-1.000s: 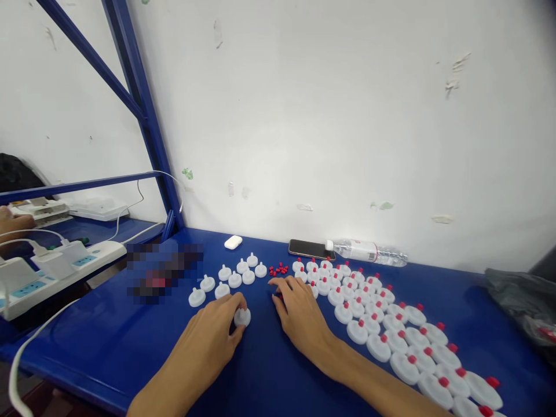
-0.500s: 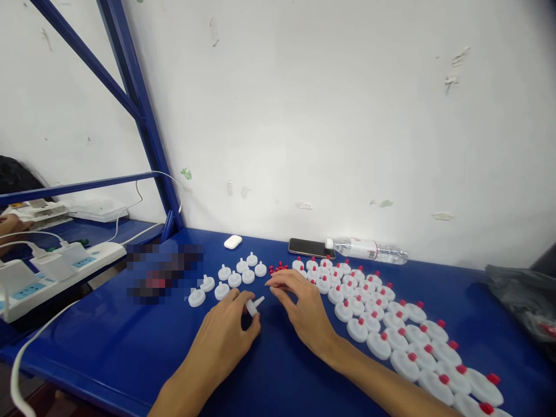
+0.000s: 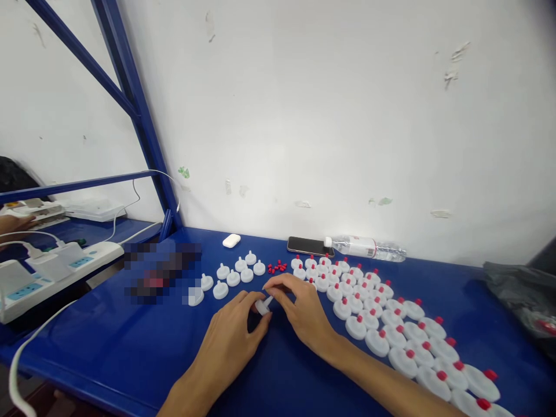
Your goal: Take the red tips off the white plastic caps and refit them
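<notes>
My left hand [image 3: 237, 324] is closed around a white nozzle cap [image 3: 262, 307], whose thin spout points up and to the right. Close by, my right hand [image 3: 299, 304] has thumb and forefinger bent together at the spout's tip; whatever lies between those fingertips is hidden. Just beyond the hands is a small heap of red caps [image 3: 277, 267]. Several white nozzle caps with bare spouts [image 3: 233, 278] stand to the left of the heap. On the right, many more white nozzle caps [image 3: 377, 343] stand in rows, with red caps on their spouts.
Along the wall lie a white case [image 3: 231, 240], a phone [image 3: 309, 246] and a plastic bottle [image 3: 367, 248]. A grey plastic bag [image 3: 516, 295] sits at the right edge. Power strips [image 3: 61, 272] with cables are at the left, where another person's hand [image 3: 15, 223] shows.
My left hand has moved right with the white nozzle cap, bringing its spout up to my right fingertips. My right hand has stayed nearly in place, its fingers now closer together.
</notes>
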Available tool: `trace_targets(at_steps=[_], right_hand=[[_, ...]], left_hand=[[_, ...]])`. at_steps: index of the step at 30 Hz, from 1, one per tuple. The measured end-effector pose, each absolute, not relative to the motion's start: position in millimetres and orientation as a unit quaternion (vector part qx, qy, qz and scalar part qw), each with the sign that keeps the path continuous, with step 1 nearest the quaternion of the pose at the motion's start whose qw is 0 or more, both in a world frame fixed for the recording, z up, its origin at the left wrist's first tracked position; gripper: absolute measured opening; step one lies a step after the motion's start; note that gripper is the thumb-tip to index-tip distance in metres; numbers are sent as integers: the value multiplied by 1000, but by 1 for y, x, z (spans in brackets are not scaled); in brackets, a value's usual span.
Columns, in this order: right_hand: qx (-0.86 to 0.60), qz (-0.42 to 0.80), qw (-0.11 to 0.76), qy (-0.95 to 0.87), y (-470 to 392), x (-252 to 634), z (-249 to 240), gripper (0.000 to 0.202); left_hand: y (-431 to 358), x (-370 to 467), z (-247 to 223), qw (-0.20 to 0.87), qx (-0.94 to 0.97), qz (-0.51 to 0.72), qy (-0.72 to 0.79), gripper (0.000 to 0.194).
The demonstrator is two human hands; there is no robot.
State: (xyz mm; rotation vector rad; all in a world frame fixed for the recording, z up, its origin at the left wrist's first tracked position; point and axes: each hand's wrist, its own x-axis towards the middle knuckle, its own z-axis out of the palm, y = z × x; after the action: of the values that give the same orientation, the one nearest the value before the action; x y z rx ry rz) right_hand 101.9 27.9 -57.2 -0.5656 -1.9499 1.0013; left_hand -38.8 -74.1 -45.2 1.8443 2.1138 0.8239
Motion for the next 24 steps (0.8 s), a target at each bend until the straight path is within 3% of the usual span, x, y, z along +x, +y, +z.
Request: trace_targets(at_steps=[8, 13, 17, 24], right_hand=[[-218, 421, 437, -764, 26, 102, -56, 10], [-180, 372, 446, -794, 24, 103, -59, 10], [-142, 321, 424, -835, 23, 104, -62, 19], [-114, 351, 411, -834, 21, 103, -64, 35]], left_hand=[[-69, -43, -48, 194, 578, 362, 705, 35], [-67, -46, -43, 417, 467, 487, 608, 49], [-67, -49, -38, 562, 357, 547, 507, 40], [-70, -46, -33, 552, 378, 516, 534, 41]])
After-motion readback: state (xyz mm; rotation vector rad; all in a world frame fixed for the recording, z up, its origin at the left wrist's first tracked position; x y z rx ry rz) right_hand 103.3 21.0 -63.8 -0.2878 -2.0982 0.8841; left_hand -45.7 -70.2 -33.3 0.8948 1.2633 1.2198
